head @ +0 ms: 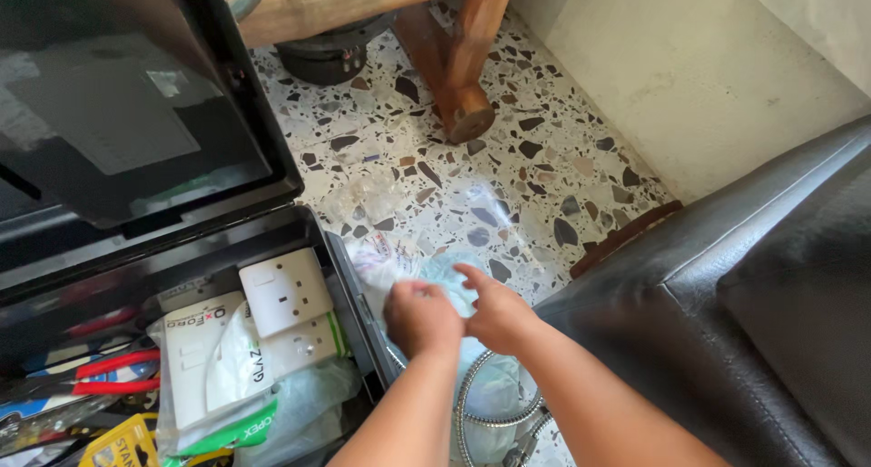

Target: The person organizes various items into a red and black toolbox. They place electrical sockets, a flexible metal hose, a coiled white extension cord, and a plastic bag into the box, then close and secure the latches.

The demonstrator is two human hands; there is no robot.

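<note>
Speckled terrazzo floor [508, 159], pale w/ dark chips, seen from above. Both hands meet low centre over a clear plastic bag [408, 263] lying on the floor just beside an open black toolbox [272, 240]. Left hand [421, 317] is curled, fingers pinching the crinkly film; right hand [494, 313] touches it too, index finger stretched up-left along the bag, grip unclear. Bag lies directly ahead of and under both hands, equally near; its long axis can't be told. Below the wrists, a coiled metal shower hose [481, 403], ribbed & shiny. Toolbox holds white wall sockets [286, 290], packets, red-handled pliers [113, 372]. Right: dark leather sofa [753, 295], smooth. Top: turned wooden furniture leg [463, 86].
</note>
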